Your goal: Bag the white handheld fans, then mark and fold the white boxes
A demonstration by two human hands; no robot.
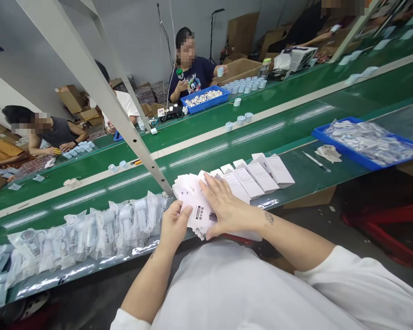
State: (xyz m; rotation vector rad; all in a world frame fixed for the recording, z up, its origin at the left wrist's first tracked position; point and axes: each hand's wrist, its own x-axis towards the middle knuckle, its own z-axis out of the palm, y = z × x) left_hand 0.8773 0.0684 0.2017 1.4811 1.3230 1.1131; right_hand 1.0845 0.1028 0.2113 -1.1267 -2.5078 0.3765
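In front of my body lies a loose stack of white printed leaflets (197,201), fanned unevenly at the table's near edge. My left hand (175,220) pinches the left edge of the top leaflet, thumb on the print and fingers curled around the side. My right hand (223,201) lies spread over the right part of the stack, fingers apart, hiding part of the printing. Just right of that hand, a row of white cartons (261,176) leans at a slant, several with their end flaps up.
Bagged pale-blue handheld devices (89,231) line the table at left, beside a slanting metal post (134,133). At right lie a white pen-like tool (316,161), a crumpled cloth (328,153) and a blue tray (368,158) of small packets. Co-workers sit across the green conveyor (199,156).
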